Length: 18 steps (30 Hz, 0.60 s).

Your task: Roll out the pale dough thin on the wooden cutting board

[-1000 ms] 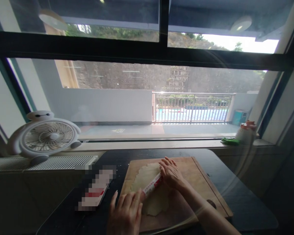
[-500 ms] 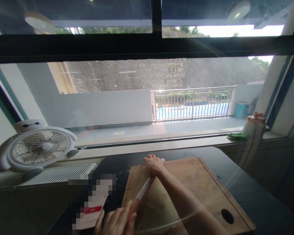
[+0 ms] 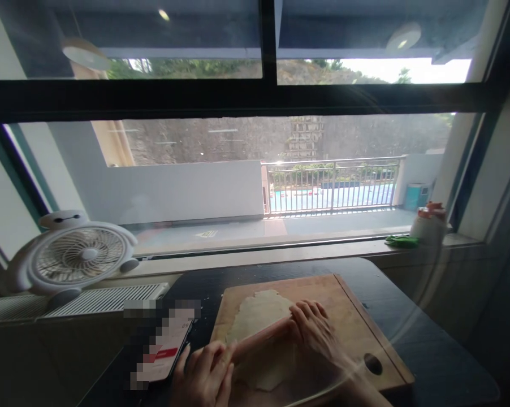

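Observation:
A wooden rolling pin [image 3: 263, 337] lies slanted across a flat sheet of pale dough [image 3: 261, 311]. My left hand [image 3: 204, 370] is closed over the pin's near left end. At its far right end my right hand [image 3: 313, 328] is wrapped round the pin, fingers bent over it. The dough is thin with an uneven edge and shows on both sides of the pin. Under it lies a wooden cutting board [image 3: 344, 316] with a round hole near its right corner. My right forearm hides part of the board.
A phone [image 3: 165, 353], partly pixelated, lies left of the board on the dark table [image 3: 433, 350]. A white fan [image 3: 85, 254] stands by the window at left. On the sill at right are a green cloth [image 3: 402, 242] and a bottle with an orange top [image 3: 428, 223].
The rolling pin has come nearer and turned flatter across the dough. My right hand has moved right and toward me, uncovering the dough's far part. The view has shifted slightly.

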Available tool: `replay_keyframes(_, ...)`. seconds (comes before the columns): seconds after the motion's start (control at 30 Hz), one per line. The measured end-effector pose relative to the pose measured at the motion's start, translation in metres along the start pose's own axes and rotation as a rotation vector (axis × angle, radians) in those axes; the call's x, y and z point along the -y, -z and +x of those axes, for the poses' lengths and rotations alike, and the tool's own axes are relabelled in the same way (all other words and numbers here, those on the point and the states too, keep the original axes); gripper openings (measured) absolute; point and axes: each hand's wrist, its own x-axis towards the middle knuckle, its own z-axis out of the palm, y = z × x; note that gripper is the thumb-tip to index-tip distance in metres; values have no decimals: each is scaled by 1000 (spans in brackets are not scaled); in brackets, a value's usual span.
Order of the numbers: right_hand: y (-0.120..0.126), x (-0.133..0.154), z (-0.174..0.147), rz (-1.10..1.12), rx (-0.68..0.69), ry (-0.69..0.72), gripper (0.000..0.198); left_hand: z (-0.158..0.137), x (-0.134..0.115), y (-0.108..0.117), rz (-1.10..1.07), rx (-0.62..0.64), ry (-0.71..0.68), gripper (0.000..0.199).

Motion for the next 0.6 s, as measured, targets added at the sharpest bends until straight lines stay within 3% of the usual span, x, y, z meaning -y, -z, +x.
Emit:
replay_keyframes(0.13, 0, -5, -26, -12, -35, 1, 21, 34, 24, -18, -181, 196, 139, 32)
replay_keyframes(0.23, -3, -7, -22, -60, -35, -61, 17, 66, 48, -41, -253, 225, 393, 36)
replay_keyframes(0.33, -7, -14, -13, -123, -65, -138, 19, 91, 60, -60, -260, 426, 598, 33)
replay_keyframes(0.43, -11, -23, -9, -164, -95, -180, 19, 110, 54, -72, -229, 612, 610, 32)
replay_keyframes(0.6, -14, -30, -13, -182, -95, -224, 20, 135, 37, -86, -223, 729, 581, 31)
